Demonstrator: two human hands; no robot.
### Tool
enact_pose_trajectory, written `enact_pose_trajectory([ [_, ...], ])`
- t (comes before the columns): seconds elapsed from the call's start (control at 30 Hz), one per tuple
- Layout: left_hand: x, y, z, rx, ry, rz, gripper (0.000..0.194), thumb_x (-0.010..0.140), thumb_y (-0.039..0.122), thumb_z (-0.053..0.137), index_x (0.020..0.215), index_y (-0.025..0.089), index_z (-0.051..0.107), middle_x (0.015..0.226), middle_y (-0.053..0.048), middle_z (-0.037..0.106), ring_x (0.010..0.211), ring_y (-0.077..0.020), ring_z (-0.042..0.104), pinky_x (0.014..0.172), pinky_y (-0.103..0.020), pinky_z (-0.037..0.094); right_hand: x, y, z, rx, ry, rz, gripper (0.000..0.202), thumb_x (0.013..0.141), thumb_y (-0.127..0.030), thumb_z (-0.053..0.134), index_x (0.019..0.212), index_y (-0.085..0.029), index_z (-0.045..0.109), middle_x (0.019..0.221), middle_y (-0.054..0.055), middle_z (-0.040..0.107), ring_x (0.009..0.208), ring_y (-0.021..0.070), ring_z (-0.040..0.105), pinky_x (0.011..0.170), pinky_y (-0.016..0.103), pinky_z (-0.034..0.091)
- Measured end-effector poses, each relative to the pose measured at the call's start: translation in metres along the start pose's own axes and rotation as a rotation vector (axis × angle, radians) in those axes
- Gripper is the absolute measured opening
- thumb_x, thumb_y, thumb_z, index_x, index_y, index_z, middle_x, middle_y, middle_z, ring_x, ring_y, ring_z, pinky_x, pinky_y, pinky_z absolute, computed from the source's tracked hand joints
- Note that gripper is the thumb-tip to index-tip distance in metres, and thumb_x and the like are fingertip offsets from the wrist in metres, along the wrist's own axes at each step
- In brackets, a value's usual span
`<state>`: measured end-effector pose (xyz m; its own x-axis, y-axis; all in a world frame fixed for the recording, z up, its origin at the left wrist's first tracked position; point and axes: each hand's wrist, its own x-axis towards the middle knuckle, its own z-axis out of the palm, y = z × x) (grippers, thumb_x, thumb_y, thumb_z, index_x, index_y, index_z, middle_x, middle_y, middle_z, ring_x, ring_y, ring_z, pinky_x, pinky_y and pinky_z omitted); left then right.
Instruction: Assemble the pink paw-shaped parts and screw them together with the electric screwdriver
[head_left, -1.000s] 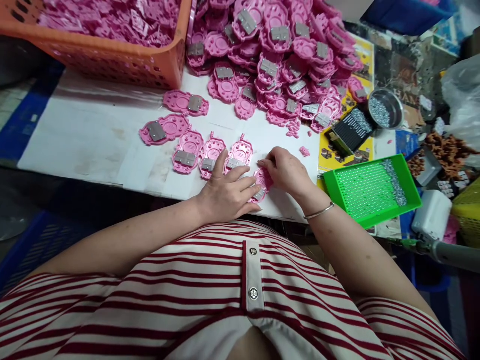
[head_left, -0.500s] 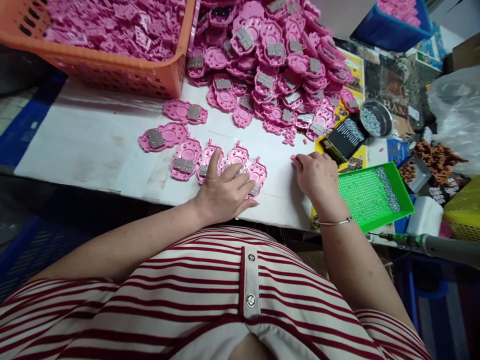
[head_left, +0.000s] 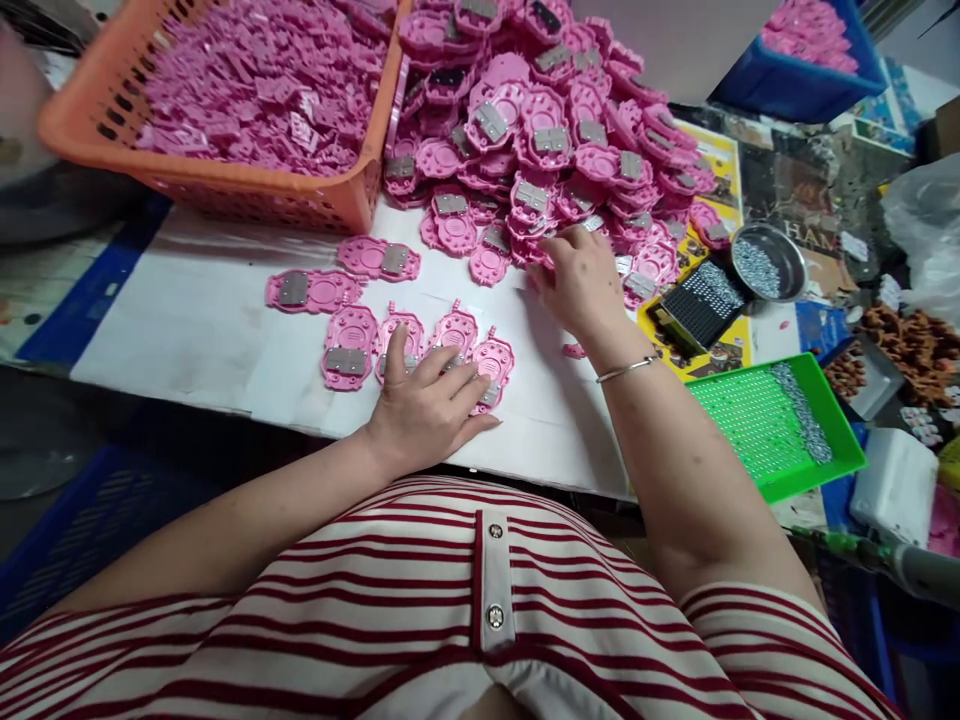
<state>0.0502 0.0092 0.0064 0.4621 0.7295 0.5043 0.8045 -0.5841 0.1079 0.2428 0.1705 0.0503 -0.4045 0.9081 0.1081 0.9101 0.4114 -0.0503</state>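
My left hand [head_left: 420,405] lies with fingers spread over a row of pink plastic casings with grey metal plates. Its fingers partly cover the middle casings and touch the rightmost casing [head_left: 493,368]; the leftmost casing [head_left: 350,348] shows in full. My right hand [head_left: 581,280] reaches to the front edge of a pile of similar casings [head_left: 517,120]. Its thumb and forefinger are apart at a pink part, and the other fingertips are hidden. A small pink piece [head_left: 574,350] lies on the white tabletop [head_left: 187,310], below the right wrist.
Two more casings lie behind the row. An orange basket [head_left: 225,180] of small pink parts stands at the back left. To the right are a black perforated tray [head_left: 697,305], a metal bowl [head_left: 769,262] of screws, a green tray [head_left: 780,425] and a blue bin [head_left: 802,75].
My right hand has moved from the table's right side up and left to the pile. A small pink piece now lies near where it was. My left hand stays on the row; the view has shifted.
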Motion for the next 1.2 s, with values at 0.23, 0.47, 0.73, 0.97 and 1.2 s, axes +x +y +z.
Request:
enact_pose_trajectory([
  [0.23,0.015,-0.049,-0.021,0.031,0.173,-0.095,0.029,0.093,0.046,0.059,0.11,0.025,0.07,0.115,-0.004,0.073,0.107,-0.0266,0.062,0.114,-0.058,0.03,-0.003,-0.008,0.009,-0.071,-0.016,-0.044,0.031,0.093,-0.035,0.045,0.105,-0.013,0.064,0.113,0.02,0.058,0.111,0.0356,0.048,0.094,0.053,0.037],
  [0.47,0.056,-0.134,-0.01,0.232,-0.222,-0.418,0.026,0.084,0.04,0.065,0.098,0.02,0.074,0.088,-0.011,0.073,0.091,-0.0334,0.063,0.081,-0.047,0.047,0.008,-0.044,-0.003,0.001,-0.052,-0.189,0.035,0.095,-0.031,0.039,0.108,-0.014,0.067,0.109,0.018,0.063,0.107,0.0329,0.051,0.093,0.049,0.038],
  [0.73,0.038,-0.107,-0.033,0.148,0.012,-0.492,0.028,0.096,0.033,0.047,0.105,0.018,0.069,0.103,-0.01,0.074,0.096,-0.0283,0.065,0.085,-0.042,0.046,0.063,-0.124,0.031,0.175,-0.172,-0.401,0.04,0.095,-0.032,0.042,0.125,-0.013,0.061,0.122,0.018,0.062,0.111,0.0315,0.05,0.095,0.044,0.036],
  [0.97,0.005,-0.038,-0.019,-0.187,-0.033,0.059,0.035,0.095,0.047,0.057,0.109,0.019,0.071,0.117,-0.008,0.073,0.109,-0.0245,0.063,0.103,-0.043,0.043,0.011,-0.083,0.005,0.159,0.066,-0.221,0.043,0.097,-0.05,0.041,0.116,-0.022,0.068,0.111,0.015,0.061,0.102,0.0281,0.05,0.088,0.039,0.034],
  [1.2,0.003,-0.017,0.004,-0.158,-0.102,0.182,0.035,0.093,0.048,0.06,0.117,0.024,0.069,0.124,-0.002,0.071,0.117,-0.0249,0.059,0.121,-0.053,0.018,-0.143,-0.04,-0.019,-0.217,0.163,0.07,0.049,0.09,-0.064,0.047,0.108,-0.025,0.07,0.096,0.011,0.063,0.085,0.024,0.05,0.076,0.036,0.03],
])
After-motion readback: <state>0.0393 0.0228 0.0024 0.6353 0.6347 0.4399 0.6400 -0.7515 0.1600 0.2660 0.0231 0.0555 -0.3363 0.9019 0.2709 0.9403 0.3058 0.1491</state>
